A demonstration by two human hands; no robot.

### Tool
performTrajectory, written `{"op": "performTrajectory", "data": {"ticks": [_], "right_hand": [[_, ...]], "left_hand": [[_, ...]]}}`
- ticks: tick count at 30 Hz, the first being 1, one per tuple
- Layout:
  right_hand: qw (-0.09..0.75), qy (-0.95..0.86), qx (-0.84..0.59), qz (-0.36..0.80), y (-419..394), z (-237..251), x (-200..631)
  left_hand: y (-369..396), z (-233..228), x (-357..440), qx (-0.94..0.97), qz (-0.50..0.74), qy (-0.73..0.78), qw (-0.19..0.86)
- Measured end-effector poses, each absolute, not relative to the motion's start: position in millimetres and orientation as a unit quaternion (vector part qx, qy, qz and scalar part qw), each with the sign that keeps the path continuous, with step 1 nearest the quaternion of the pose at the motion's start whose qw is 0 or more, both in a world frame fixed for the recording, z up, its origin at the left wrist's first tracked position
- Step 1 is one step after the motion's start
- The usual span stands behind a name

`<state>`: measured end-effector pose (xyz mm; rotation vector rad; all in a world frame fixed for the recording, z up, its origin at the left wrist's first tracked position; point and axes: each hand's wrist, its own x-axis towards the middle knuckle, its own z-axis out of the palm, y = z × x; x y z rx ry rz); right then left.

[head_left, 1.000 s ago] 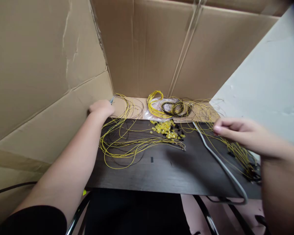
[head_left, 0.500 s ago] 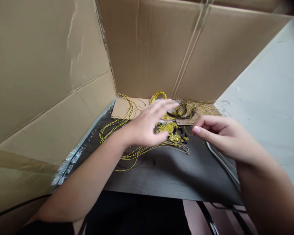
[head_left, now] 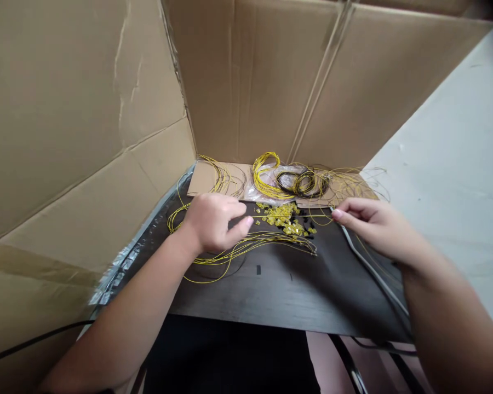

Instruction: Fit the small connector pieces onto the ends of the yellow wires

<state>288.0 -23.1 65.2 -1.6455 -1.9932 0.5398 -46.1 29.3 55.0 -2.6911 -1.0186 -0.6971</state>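
Observation:
A thin yellow wire (head_left: 290, 216) runs taut between my two hands. My left hand (head_left: 216, 221) is closed, with thumb and fingers pinching the wire at the left. My right hand (head_left: 363, 221) pinches it at the right between thumb and forefinger. Just behind the stretched wire lies a heap of small yellow clear pieces (head_left: 279, 210), with black bits (head_left: 308, 224) mixed in at its right. A loose bundle of yellow wires (head_left: 254, 241) spreads in front of the heap, its tips pointing right; part of it passes behind my left hand.
At the back, coiled yellow wire (head_left: 267, 191) and dark coils (head_left: 304, 183) rest on clear plastic and cardboard. A grey cable (head_left: 367, 262) runs along the right. Cardboard walls (head_left: 271, 82) enclose the back and left of the dark table (head_left: 279, 295).
My left hand has moved left and closed from spread fingers into a pinch. My right hand shifted slightly right. The wire now shows stretched between both hands.

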Motion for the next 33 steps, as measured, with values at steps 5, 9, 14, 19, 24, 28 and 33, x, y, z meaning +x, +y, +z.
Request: {"op": "performTrajectory", "data": {"ticks": [5, 9, 14, 19, 24, 28, 33], "right_hand": [[0.111, -0.753, -0.645, 0.075, -30, 12, 253], [0.058, -0.764, -0.638, -0.080, -43, -15, 230], [0.074, -0.777, -0.611, -0.133, -52, -20, 231], [0.041, -0.778, -0.621, -0.088, -61, -27, 235], [0.036, -0.801, -0.590, -0.091, -71, -37, 245], [0.072, -0.810, -0.571, -0.112, -74, -32, 250], [0.151, -0.808, -0.563, -0.089, -69, -4, 234]], "left_hand": [[31, 33, -46, -0.852, -0.079, -0.512, 0.078], [29, 19, -44, -0.863, -0.013, -0.503, 0.050], [19, 16, -45, -0.882, 0.014, -0.471, 0.013], [4, 14, -43, -0.889, 0.025, -0.457, -0.003], [-3, 12, -44, -0.889, 0.021, -0.458, -0.006], [-8, 21, -35, -0.893, -0.047, -0.447, 0.011], [-16, 39, 1, -0.910, -0.176, -0.359, -0.110]]}}
